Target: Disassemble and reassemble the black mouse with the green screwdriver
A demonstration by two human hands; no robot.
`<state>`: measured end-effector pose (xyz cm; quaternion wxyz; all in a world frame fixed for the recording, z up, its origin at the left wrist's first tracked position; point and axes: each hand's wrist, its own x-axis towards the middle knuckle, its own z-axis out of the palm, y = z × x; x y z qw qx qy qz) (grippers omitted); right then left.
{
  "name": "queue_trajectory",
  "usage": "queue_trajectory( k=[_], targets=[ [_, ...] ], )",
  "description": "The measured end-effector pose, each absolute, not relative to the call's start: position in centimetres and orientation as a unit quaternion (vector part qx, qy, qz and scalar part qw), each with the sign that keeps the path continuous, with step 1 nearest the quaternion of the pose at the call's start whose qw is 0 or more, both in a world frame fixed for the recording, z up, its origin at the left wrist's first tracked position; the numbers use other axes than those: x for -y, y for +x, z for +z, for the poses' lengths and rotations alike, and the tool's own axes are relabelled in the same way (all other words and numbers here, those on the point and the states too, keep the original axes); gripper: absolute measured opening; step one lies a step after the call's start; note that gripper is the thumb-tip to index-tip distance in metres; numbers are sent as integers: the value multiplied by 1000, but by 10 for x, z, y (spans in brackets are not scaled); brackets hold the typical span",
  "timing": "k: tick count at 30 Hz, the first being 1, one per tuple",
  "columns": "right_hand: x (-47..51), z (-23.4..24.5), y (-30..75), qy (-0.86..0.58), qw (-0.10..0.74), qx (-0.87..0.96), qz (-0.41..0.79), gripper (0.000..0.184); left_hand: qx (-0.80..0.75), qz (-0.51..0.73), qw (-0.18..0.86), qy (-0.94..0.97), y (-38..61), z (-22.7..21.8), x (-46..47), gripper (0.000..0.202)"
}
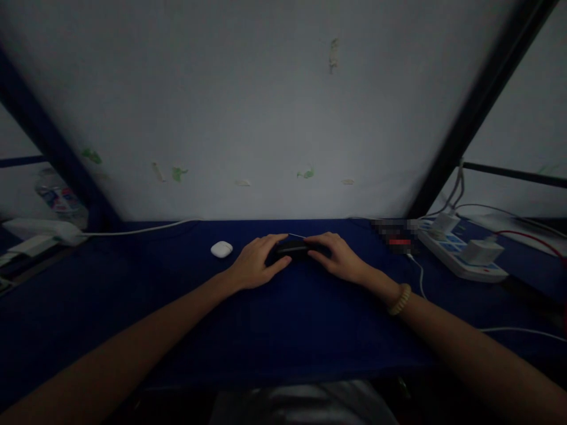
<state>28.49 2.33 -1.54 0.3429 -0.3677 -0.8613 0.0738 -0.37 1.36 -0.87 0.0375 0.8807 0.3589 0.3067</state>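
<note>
A small dark oblong object (293, 250) lies on the blue table (283, 319) near the back wall. My left hand (257, 262) grips its left end with fingers curled round it. My right hand (337, 257) holds its right end the same way. A thin pale strand (296, 235) shows just above the object between my fingertips. My right wrist wears a beaded bracelet (399, 300). The scene is dim and the object's details are hard to make out.
A white earbud case (221, 249) lies left of my hands. A white power strip (460, 254) with plugged adapters and cables sits at the right. A white box (39, 231) and a plastic bottle (59, 198) stand at the far left. Dark frame posts flank the wall.
</note>
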Motion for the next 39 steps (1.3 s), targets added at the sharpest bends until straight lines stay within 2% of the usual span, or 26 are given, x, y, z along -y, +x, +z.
queue_trajectory(
  k=[3, 5, 13, 18, 23, 28, 32, 36, 39],
  targets=[
    [-23, -15, 283, -372, 343, 860, 73, 36, -312, 294, 2, 903, -2, -7, -9, 81],
    [-21, -15, 281, -371, 342, 860, 76, 38, -298, 286, -17, 911, 0, -7, -7, 86],
    [-10, -11, 273, -367, 317, 869, 101, 39, -317, 262, -18, 911, 1, -7, -8, 70],
    [-17, -7, 283, -415, 305, 856, 49, 39, -342, 254, 20, 905, -1, -9, -11, 65],
    [-33, -11, 311, -489, 293, 821, 23, 54, -350, 253, 34, 901, 0, -9, -11, 65],
    [-46, -16, 336, -503, 303, 806, 72, 43, -355, 255, 34, 899, -4, -6, -14, 62],
    [-50, -6, 344, -485, 369, 787, 99, 47, -360, 255, 31, 897, -11, -5, -19, 61],
    [-43, 14, 342, -436, 558, 686, 170, 64, -359, 259, 34, 896, -14, -7, -22, 60],
    [-35, 27, 338, -395, 665, 598, 209, 62, -360, 255, 38, 897, -13, -8, -22, 60]
  ],
)
